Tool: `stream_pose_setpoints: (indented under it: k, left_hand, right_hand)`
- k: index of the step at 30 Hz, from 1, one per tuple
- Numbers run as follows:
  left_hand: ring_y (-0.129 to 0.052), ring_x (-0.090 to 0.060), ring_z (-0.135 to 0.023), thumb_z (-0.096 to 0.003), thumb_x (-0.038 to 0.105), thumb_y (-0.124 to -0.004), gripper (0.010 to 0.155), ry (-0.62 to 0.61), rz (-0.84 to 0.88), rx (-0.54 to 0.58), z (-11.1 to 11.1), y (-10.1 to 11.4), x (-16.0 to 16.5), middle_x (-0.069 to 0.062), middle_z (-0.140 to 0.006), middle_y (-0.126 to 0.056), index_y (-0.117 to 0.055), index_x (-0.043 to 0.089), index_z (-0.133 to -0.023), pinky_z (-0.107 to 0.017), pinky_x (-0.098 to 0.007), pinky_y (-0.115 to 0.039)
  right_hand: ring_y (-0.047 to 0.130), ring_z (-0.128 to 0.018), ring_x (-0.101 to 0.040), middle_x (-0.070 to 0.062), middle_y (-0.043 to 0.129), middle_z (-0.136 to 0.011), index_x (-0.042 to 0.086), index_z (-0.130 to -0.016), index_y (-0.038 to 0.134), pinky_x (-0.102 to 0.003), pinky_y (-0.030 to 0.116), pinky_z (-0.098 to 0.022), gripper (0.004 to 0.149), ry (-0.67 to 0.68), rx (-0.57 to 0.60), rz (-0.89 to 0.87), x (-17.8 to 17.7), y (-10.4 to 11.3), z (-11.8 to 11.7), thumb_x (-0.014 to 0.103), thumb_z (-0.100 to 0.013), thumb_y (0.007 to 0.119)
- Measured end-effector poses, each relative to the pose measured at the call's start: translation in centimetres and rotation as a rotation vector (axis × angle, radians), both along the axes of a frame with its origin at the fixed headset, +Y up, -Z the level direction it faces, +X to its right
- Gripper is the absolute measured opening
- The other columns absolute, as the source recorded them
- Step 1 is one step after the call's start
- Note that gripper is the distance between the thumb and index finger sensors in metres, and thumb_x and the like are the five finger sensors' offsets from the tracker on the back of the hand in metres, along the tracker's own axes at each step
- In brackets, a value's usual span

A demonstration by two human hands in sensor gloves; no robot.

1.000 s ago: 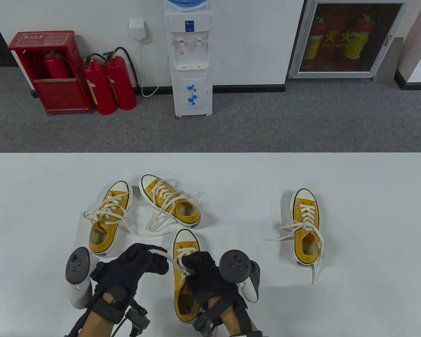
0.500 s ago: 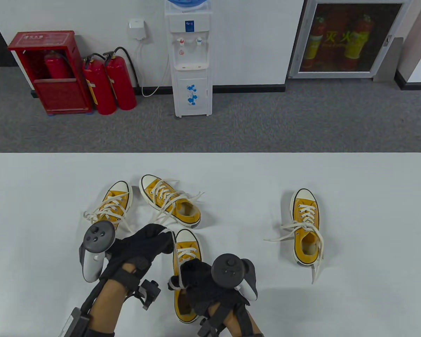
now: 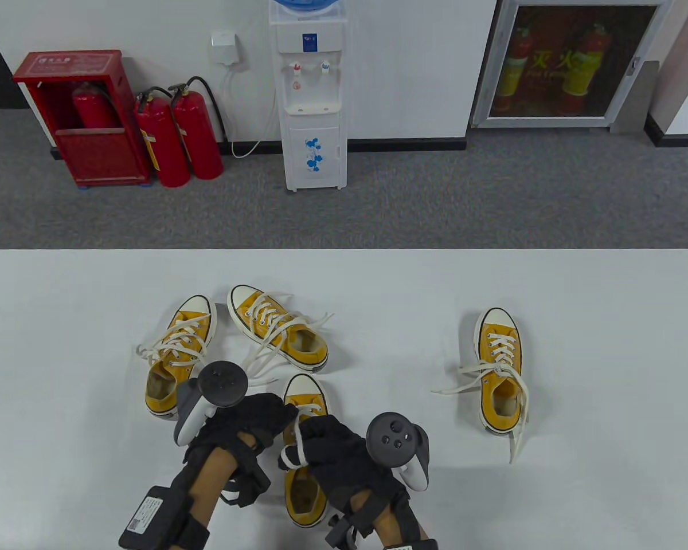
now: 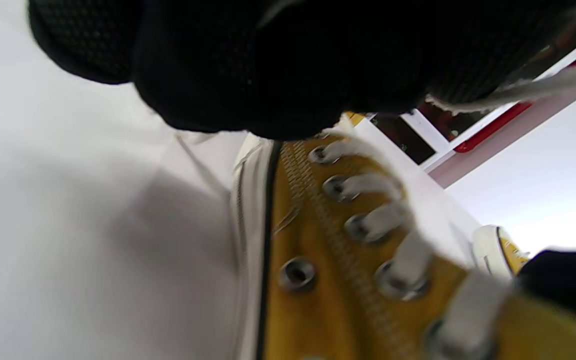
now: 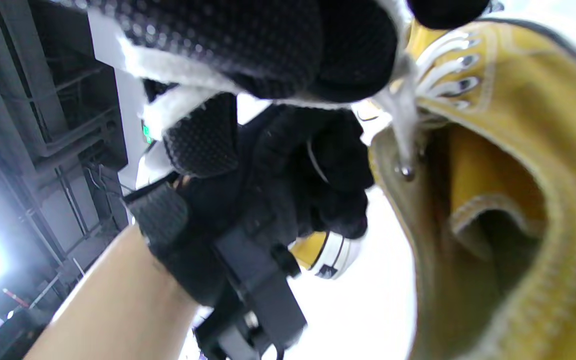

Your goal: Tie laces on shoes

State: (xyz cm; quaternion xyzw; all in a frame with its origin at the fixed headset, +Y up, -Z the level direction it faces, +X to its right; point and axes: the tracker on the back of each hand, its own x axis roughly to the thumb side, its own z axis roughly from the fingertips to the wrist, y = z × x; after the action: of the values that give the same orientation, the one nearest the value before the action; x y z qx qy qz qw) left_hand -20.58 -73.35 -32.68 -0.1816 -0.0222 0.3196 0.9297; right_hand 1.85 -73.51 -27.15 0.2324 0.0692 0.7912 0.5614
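- The near shoe, yellow with a white toe cap, lies at the front middle of the white desk, toe pointing away from the person
- The left hand sits just left of that shoe, fingers curled round one end of its white lace
- The right hand lies over the shoe's right side, its fingers closed on the lace, which wraps in a loop round them in the right wrist view
- The two hands nearly touch above the eyelets
- Two more yellow shoes lie behind the left hand, laces loose and spread on the desk
- A fourth shoe lies well apart on the right, laces also trailing
- Beyond the desk stand a water dispenser and red fire extinguishers
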Motion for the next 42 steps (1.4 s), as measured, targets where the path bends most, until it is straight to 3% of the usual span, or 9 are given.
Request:
stream_pose_setpoints:
  k: [7,14,19,22,25,31,35,38,42]
  left_hand:
    - [-0.102,-0.026,-0.036,-0.0459,0.061,-0.08,0.037,-0.036,-0.033,0.005,2.6,-1.3,0.0,-0.001,-0.058,-0.105,-0.097,0.031,-0.056,-0.052,-0.058,-0.079]
    - [-0.102,-0.026,-0.037,-0.045,0.065,-0.077,0.042,-0.018,0.013,0.082,4.5,-2.5,-0.4,-0.001,-0.06,-0.105,-0.097,0.031,-0.059,-0.052,-0.058,-0.079]
    - [-0.102,-0.026,-0.037,-0.0439,0.067,-0.076,0.047,-0.006,-0.025,0.189,5.6,-1.9,-0.6,-0.003,-0.064,-0.104,-0.096,0.03,-0.064,-0.051,-0.058,-0.079]
    - [-0.103,-0.026,-0.036,-0.0439,0.067,-0.076,0.047,-0.012,-0.018,0.227,6.0,-1.2,-0.9,-0.004,-0.065,-0.105,-0.096,0.029,-0.065,-0.05,-0.058,-0.079]
    - [-0.102,-0.025,-0.036,-0.0441,0.066,-0.076,0.049,0.005,0.029,0.211,5.8,-1.2,-1.7,-0.005,-0.068,-0.104,-0.095,0.028,-0.068,-0.05,-0.058,-0.079]
    - [-0.101,-0.023,-0.039,-0.0448,0.065,-0.076,0.056,0.065,0.039,0.198,5.4,-1.7,-3.2,-0.008,-0.086,-0.094,-0.086,0.026,-0.084,-0.051,-0.057,-0.079]
    - [-0.101,-0.024,-0.045,-0.0461,0.063,-0.075,0.061,0.14,0.118,0.203,5.2,-2.0,-3.8,-0.011,-0.099,-0.083,-0.078,0.025,-0.093,-0.053,-0.057,-0.077]
    - [-0.1,-0.024,-0.049,-0.0467,0.062,-0.074,0.061,0.16,0.132,0.223,5.2,-1.9,-4.1,-0.01,-0.103,-0.079,-0.075,0.026,-0.096,-0.055,-0.057,-0.077]
    - [-0.1,-0.026,-0.056,-0.0474,0.061,-0.074,0.059,0.172,0.2,0.25,5.5,-1.8,-4.0,-0.009,-0.103,-0.079,-0.075,0.027,-0.095,-0.058,-0.058,-0.074]
  right_hand:
    - [0.083,-0.065,-0.022,-0.002,0.061,-0.107,0.028,-0.079,0.096,-0.063,0.05,-0.066,0.044,-0.048,-0.025,-0.091,0.6,-0.3,-0.1,0.012,-0.041,0.081]
    - [0.088,-0.062,-0.022,-0.004,0.085,-0.089,0.021,-0.081,0.092,-0.061,0.055,-0.066,0.04,-0.143,-0.01,-0.115,1.4,-0.5,-0.2,0.016,-0.043,0.082]
    - [0.085,-0.068,-0.025,-0.003,0.089,-0.083,0.022,-0.081,0.093,-0.066,0.037,-0.07,0.039,-0.252,0.018,-0.052,2.1,-0.3,0.2,0.022,-0.043,0.086]
    - [0.081,-0.073,-0.026,-0.002,0.092,-0.08,0.023,-0.081,0.093,-0.067,0.035,-0.07,0.04,-0.284,0.018,-0.012,2.6,0.1,0.4,0.025,-0.042,0.087]
    - [0.086,-0.065,-0.027,-0.004,0.095,-0.077,0.02,-0.083,0.092,-0.064,0.047,-0.067,0.042,-0.273,-0.005,-0.001,3.0,0.2,0.5,0.028,-0.042,0.088]
    - [0.096,-0.028,-0.013,-0.006,0.099,-0.071,0.012,-0.085,0.087,-0.052,0.074,-0.051,0.047,-0.16,-0.145,-0.069,3.0,-0.6,-0.1,0.031,-0.042,0.088]
    - [0.097,-0.024,-0.011,-0.004,0.103,-0.064,0.013,-0.085,0.087,-0.05,0.077,-0.049,0.051,-0.131,-0.216,-0.106,3.3,-1.2,-0.5,0.037,-0.041,0.091]
    - [0.097,-0.031,-0.015,-0.003,0.1,-0.065,0.013,-0.088,0.085,-0.053,0.072,-0.054,0.052,-0.101,-0.224,-0.085,3.4,-1.1,-0.5,0.036,-0.041,0.092]
    - [0.095,-0.054,-0.022,-0.002,0.092,-0.073,0.016,-0.091,0.082,-0.062,0.059,-0.065,0.052,-0.127,-0.166,-0.005,3.0,-1.0,-0.2,0.029,-0.041,0.089]
